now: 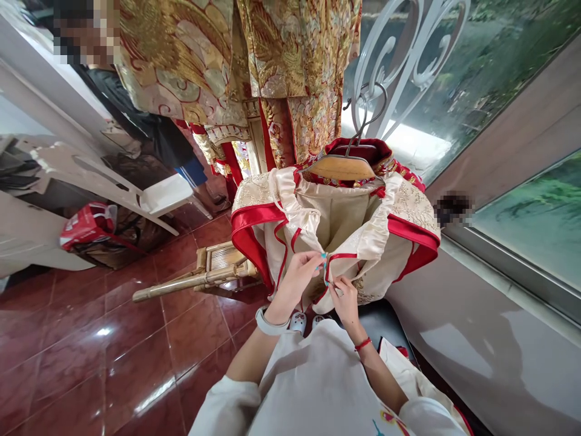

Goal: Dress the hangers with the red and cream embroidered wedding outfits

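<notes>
L hand [303,270] and R hand [345,295] pinch red trim [336,257] w/ fingertips, L slightly farther out than R; edge runs approx. lengthwise btwn them, at near side of cream garment [373,239] hung on hanger [342,168].

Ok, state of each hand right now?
Left hand: closed, pinching the cream garment at its red-trimmed edge.
Right hand: closed, pinching that garment slightly lower.
</notes>
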`<action>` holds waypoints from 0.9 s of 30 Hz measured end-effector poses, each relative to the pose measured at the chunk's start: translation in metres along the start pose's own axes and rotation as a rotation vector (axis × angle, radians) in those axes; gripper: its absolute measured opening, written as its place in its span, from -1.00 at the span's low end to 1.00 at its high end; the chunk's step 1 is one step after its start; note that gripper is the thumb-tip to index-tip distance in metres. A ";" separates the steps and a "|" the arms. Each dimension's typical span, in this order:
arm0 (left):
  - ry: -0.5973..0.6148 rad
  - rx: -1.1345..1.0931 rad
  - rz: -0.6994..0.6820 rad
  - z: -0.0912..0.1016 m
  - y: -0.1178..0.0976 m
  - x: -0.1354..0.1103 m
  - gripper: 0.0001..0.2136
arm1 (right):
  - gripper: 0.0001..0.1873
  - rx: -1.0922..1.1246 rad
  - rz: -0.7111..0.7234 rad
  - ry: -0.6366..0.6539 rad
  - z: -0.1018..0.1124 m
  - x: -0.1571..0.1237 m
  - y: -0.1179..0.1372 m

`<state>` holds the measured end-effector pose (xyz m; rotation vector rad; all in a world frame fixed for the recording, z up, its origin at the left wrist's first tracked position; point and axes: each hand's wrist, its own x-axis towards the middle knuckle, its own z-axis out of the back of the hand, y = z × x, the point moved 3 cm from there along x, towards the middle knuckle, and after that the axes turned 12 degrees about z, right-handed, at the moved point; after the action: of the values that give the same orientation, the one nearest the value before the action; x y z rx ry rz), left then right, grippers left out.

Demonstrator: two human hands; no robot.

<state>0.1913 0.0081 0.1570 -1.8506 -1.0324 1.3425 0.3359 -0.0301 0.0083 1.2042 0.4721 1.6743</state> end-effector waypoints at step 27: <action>0.000 0.071 -0.234 -0.022 -0.054 0.010 -0.62 | -0.60 0.095 -0.187 -0.124 -0.013 -0.012 0.017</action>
<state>0.2019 0.0426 0.2040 -1.6214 -1.1471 1.2244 0.3164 -0.0451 0.0089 1.2835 0.5741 1.4232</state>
